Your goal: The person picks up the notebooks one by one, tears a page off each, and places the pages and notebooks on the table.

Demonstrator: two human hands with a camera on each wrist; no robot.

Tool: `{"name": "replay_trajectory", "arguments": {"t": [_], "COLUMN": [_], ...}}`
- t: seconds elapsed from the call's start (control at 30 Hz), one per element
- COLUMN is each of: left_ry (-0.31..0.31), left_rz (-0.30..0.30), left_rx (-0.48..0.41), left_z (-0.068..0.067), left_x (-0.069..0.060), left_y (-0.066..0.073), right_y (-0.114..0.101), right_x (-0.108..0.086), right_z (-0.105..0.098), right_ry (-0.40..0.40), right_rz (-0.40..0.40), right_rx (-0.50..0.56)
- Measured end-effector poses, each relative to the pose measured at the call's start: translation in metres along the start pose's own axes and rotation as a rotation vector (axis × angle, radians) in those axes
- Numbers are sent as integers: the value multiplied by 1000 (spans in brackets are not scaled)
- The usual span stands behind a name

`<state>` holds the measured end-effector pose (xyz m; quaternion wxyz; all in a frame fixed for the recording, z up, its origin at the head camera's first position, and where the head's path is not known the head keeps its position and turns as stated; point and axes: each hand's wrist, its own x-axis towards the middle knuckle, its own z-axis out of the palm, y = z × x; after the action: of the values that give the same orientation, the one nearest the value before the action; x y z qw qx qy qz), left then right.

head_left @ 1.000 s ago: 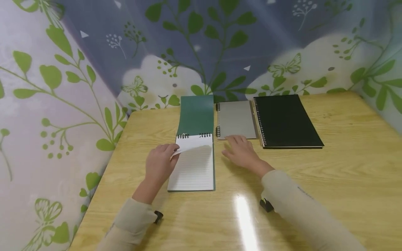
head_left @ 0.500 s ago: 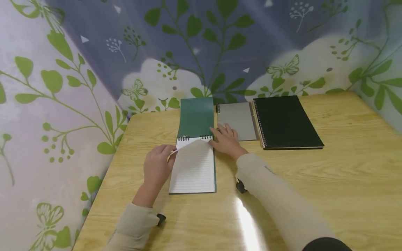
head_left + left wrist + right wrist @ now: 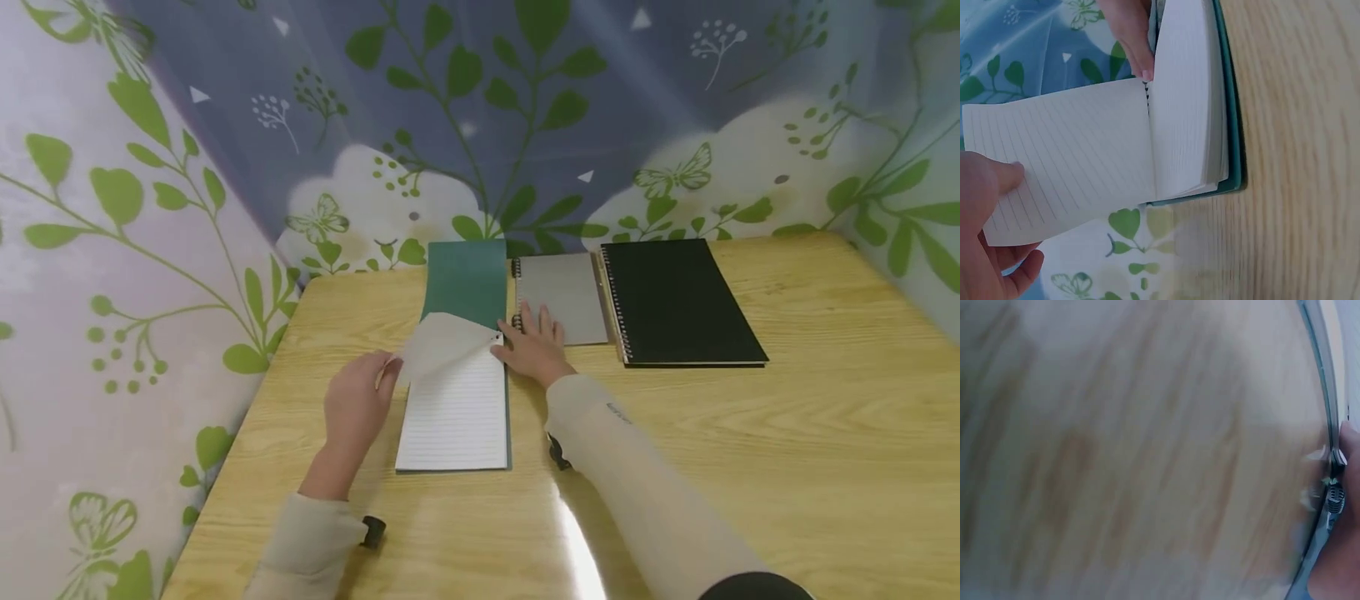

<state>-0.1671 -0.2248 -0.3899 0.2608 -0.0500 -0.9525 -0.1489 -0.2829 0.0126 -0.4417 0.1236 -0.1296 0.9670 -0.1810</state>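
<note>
An open notepad (image 3: 453, 425) with a green cover (image 3: 467, 283) folded back lies on the wooden table. My left hand (image 3: 358, 400) pinches the edge of a lifted sheet (image 3: 442, 346); in the left wrist view the hand (image 3: 991, 219) holds this lined sheet (image 3: 1072, 156) between thumb and fingers. The raised sheet hides part of the binding. My right hand (image 3: 536, 346) rests with spread fingers at the notepad's top right corner and over the lower left of a grey notebook (image 3: 566, 292). In the right wrist view only part of the hand (image 3: 1338, 550) shows at the right edge.
A black spiral notebook (image 3: 682, 304) lies to the right of the grey one. The wooden table (image 3: 810, 433) meets a patterned wall covering (image 3: 420, 108) behind the notebooks, and another patterned surface (image 3: 112, 250) stands at the left.
The sheet in my left hand has swung up over the binding and leftward. My right hand has moved left from below the grey notebook to the notepad's top corner.
</note>
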Motion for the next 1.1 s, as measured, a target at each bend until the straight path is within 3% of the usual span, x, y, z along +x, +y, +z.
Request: {"name": "replay_trajectory", "arguments": {"t": [0.27, 0.5, 0.73, 0.97, 1.1], "left_ry": [-182, -269, -381, -454, -525], "left_rz": [-267, -398, -549, -572, -582], "left_rx": [-106, -219, -465, -432, -418], "left_z": [9, 16, 27, 43, 49], "left_x": [5, 5, 3, 5, 11], "left_y": [-20, -33, -53, -68, -74], "right_y": [-7, -9, -11, -11, -9], "right_x": [-5, -5, -1, 1, 0], "right_z": [-4, -4, 1, 2, 2], "right_ry": [-10, -12, -4, 22, 4], "right_rz": [37, 45, 52, 49, 55], "right_rx": [-84, -126, -177, -209, -185]}}
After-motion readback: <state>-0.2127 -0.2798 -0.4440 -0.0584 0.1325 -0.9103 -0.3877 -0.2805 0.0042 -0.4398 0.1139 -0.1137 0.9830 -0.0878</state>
